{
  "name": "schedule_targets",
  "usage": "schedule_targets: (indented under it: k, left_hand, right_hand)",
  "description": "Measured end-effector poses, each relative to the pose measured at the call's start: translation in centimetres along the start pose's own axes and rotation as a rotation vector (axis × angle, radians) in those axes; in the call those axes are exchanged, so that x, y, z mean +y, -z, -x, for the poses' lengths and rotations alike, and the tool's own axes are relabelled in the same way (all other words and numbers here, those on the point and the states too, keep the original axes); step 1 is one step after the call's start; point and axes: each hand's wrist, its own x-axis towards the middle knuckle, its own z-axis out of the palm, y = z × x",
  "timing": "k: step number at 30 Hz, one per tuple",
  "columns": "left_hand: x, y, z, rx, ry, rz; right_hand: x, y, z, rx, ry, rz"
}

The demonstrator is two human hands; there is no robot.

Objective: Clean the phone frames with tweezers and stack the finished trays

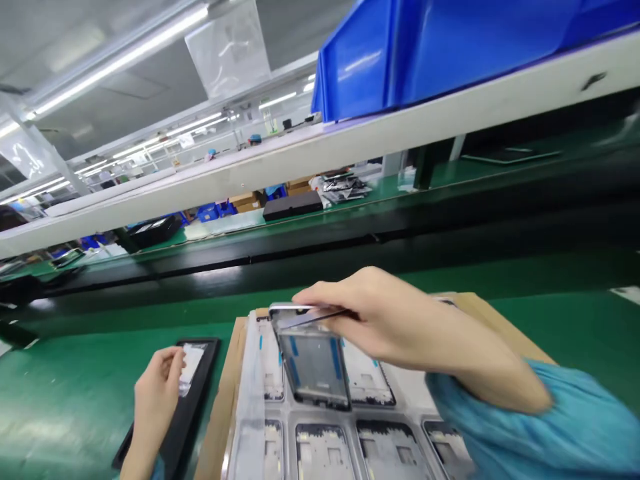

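Note:
My right hand (pixel 367 313) is closed on the top edge of a phone frame (pixel 315 363), holding it tilted above the tray. Blue strips run down the frame's sides. A thin, pointed metal tool (pixel 310 319), perhaps tweezers, also sticks out from between these fingers. Below lies a clear plastic tray (pixel 350 417) with several more phone frames in its pockets. To the left, my left hand (pixel 159 383) hovers with fingers curled and pinched, beside a black tray (pixel 193 417) holding a small plastic bag (pixel 193 367). What the left fingers hold, if anything, is hidden.
The plastic tray sits in an open cardboard box (pixel 220 400) on the green bench (pixel 65 380). A black conveyor-like strip (pixel 225 270) crosses behind it. Overhead, a white shelf (pixel 250 170) carries a large blue bin (pixel 425 53). A black box (pixel 293 206) stands farther back.

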Motion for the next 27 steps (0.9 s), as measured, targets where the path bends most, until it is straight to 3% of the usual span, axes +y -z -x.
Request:
schedule_targets:
  k: [5,8,13,18,22,27]
  left_hand:
    - [11.0,-3.0,0.7,-0.038,-0.127,0.597]
    - [14.4,-4.4,1.7,-0.09,-0.15,0.857]
    - [14.3,-5.2,2.4,-0.381,-0.009,1.266]
    - [13.8,-4.4,2.2,-0.563,0.079,1.469]
    - [13.8,-3.8,1.8,-0.609,0.095,1.589]
    - [13.5,-3.8,1.9,-0.646,0.018,1.673]
  right_hand:
    - [0.9,-3.8,-2.9,-0.22,-0.065,-0.105]
    - [1.4,-5.5,-3.8,-0.293,-0.057,-0.063]
    - [2.5,-6.0,-3.9,-0.295,-0.103,-0.05]
    - [2.7,-6.2,-3.7,-0.296,-0.18,-0.095]
    - [2.6,-6.5,-3.5,-0.31,-0.236,-0.104]
    - [2.9,-6.7,-2.9,-0.313,-0.271,-0.059]
